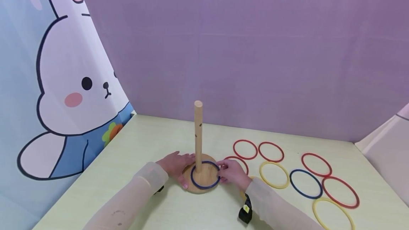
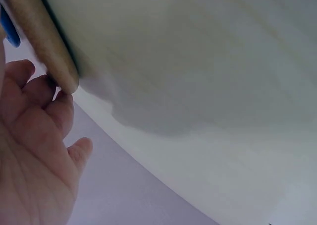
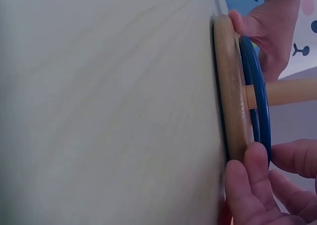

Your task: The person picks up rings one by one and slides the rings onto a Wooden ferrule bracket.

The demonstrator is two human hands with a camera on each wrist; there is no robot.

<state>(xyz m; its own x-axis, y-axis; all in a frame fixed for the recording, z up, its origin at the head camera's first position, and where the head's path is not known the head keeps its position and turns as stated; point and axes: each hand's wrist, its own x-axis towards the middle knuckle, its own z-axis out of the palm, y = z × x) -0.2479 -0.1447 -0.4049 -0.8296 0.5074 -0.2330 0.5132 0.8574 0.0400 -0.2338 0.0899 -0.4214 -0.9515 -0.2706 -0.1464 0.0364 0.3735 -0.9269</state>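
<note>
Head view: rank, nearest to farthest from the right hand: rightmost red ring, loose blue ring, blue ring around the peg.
1. Blue ring around the peg: in the right hand.
2. Loose blue ring: to the right.
3. Rightmost red ring: farther right.

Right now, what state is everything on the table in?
Wooden base: flat on the table
Peg: upright on the base
Held blue ring: around the peg
Right hand: pinching that ring
Left hand: touching the base
Other rings: lying on the table
</note>
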